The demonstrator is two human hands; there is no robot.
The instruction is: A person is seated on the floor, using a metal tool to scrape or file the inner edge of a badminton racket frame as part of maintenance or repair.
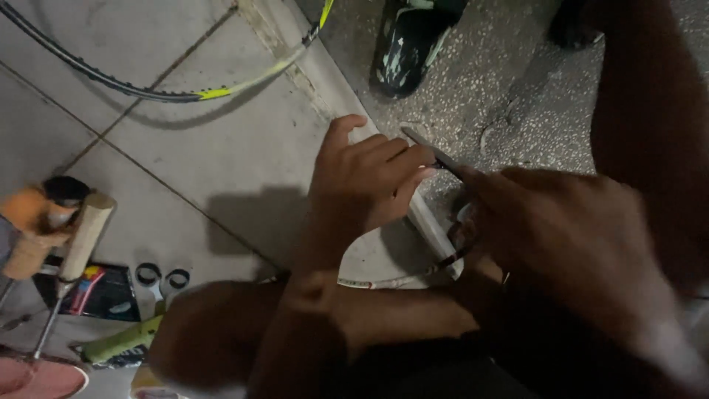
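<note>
My left hand (362, 177) reaches forward over the tiled floor, thumb up and fingers curled together beside the tip of a thin metal tool (434, 153). What those fingers pinch is hidden. My right hand (561, 229) is closed around the tool's dark handles at the right. Just below both hands lies the curved rim of a white racket frame (399, 279), resting across my knee (214, 332).
A black and yellow racket (148, 90) lies on the tiles at top left. A dark shoe (410, 44) stands on the speckled floor. At left are a wooden-gripped handle (85, 233), two tape rolls (162, 277), a green handle (122, 340) and a red bowl (40, 378).
</note>
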